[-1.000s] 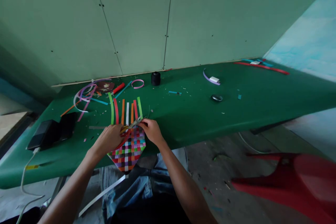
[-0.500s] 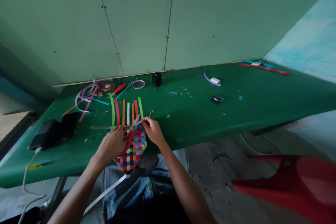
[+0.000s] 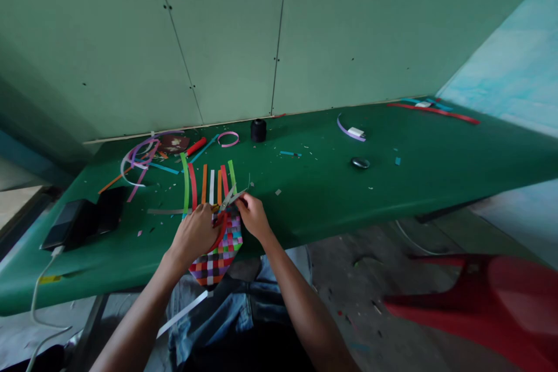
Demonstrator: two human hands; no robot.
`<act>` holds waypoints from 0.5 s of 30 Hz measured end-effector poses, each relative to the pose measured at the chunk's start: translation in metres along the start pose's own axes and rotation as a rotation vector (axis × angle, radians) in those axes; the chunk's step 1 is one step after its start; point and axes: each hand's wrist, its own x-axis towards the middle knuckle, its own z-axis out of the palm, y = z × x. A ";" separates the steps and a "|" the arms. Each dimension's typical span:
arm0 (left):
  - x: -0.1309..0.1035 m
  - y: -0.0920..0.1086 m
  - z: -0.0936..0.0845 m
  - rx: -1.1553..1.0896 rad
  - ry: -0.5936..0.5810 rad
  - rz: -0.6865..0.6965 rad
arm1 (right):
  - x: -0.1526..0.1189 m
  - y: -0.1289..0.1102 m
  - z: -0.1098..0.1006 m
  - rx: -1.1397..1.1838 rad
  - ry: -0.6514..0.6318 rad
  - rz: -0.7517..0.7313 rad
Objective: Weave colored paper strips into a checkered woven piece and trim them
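left hand (image 3: 198, 229) gripped red-handled scissors (image 3: 221, 233), blades parted; its fingers partly hid the handles. right hand (image 3: 254, 216) met the upper right of the woven piece (image 3: 222, 256), its grip too small to tell. piece lay at the near edge of the green table (image 3: 322, 197), left side partly covered.

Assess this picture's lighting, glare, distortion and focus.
Head view: dim light, green wall shadowed at lower left; head view: small glint on the dark oval object; head view: the table's front edge bows, probably lens distortion; head view: scissors detail is soft.
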 end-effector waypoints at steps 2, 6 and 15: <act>0.000 0.002 0.000 0.000 0.003 -0.003 | 0.000 0.001 0.000 0.011 0.006 0.000; 0.000 0.002 0.002 0.018 0.005 -0.004 | 0.001 0.004 0.002 0.016 0.026 0.005; 0.000 0.000 0.000 0.057 -0.030 -0.011 | 0.002 0.002 0.002 -0.004 0.033 0.010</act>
